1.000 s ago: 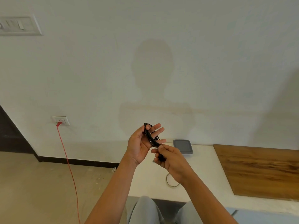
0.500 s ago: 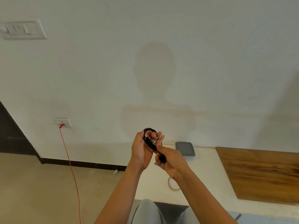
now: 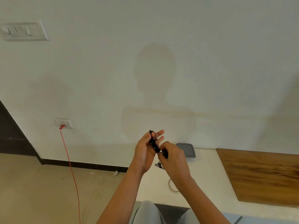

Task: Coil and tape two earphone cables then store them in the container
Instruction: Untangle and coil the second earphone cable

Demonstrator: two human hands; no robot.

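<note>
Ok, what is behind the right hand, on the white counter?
A grey container sits at the back of the white counter; the right hand covers its near left corner. Whether it holds anything cannot be seen from here.

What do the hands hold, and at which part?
One black earphone cable coil: the left hand holds its upper part, the right hand pinches its lower end.

Left hand and right hand bare; light grey trousers.

Left fingers seemingly straighter now
</note>
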